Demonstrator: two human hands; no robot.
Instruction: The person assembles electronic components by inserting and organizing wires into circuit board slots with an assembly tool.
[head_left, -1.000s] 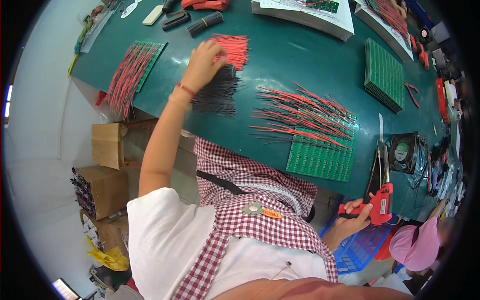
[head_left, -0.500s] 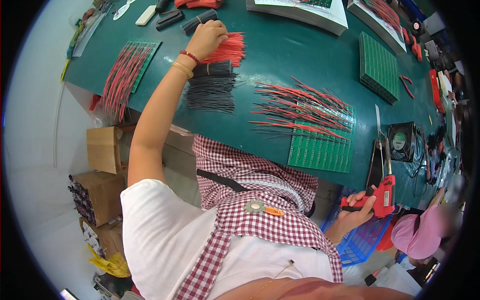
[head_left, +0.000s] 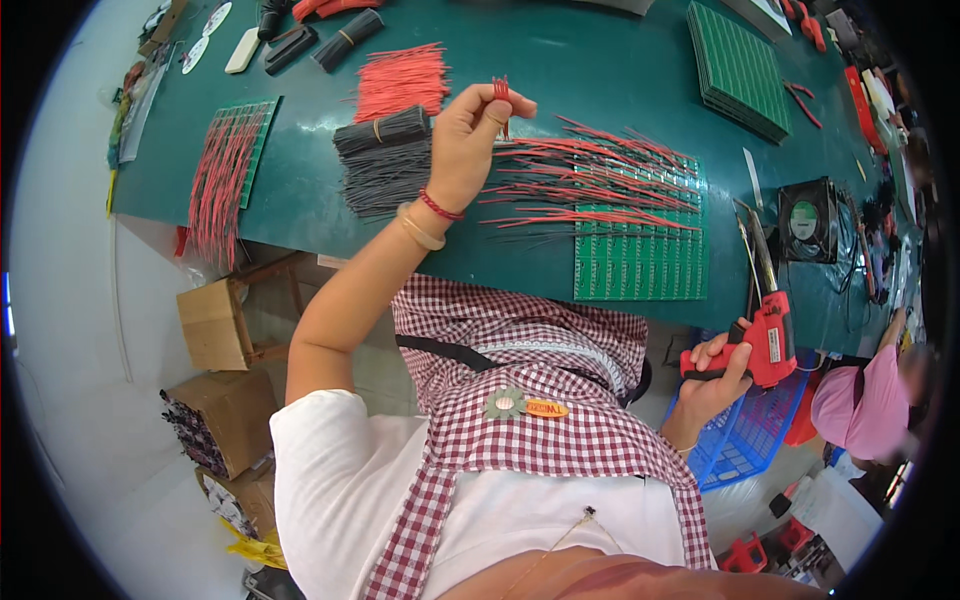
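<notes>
Several short red wires (head_left: 502,90) are pinched in my left hand (head_left: 468,145), which is raised over the table beside the green circuit board panel (head_left: 640,268). Red and black wires (head_left: 590,185) lie in rows across that panel, their loose ends sticking out to its left. My right hand (head_left: 712,385) grips the handle of a red soldering gun (head_left: 770,342), its metal tip pointing up past the panel's right edge. Left of my left hand are a pile of red wires (head_left: 402,78) and a pile of black wires (head_left: 380,180), with a tied black bundle (head_left: 385,130) on the latter.
Another wired panel (head_left: 232,170) lies at the left table edge. A stack of green panels (head_left: 738,70), pliers (head_left: 803,103) and a black fan (head_left: 810,220) are at the right. A blue basket (head_left: 745,440) stands below, near a person in pink (head_left: 862,410).
My left hand has moved right from the red wire pile toward the panel, carrying several red wires. My right hand still holds the soldering gun. The view has shifted slightly.
</notes>
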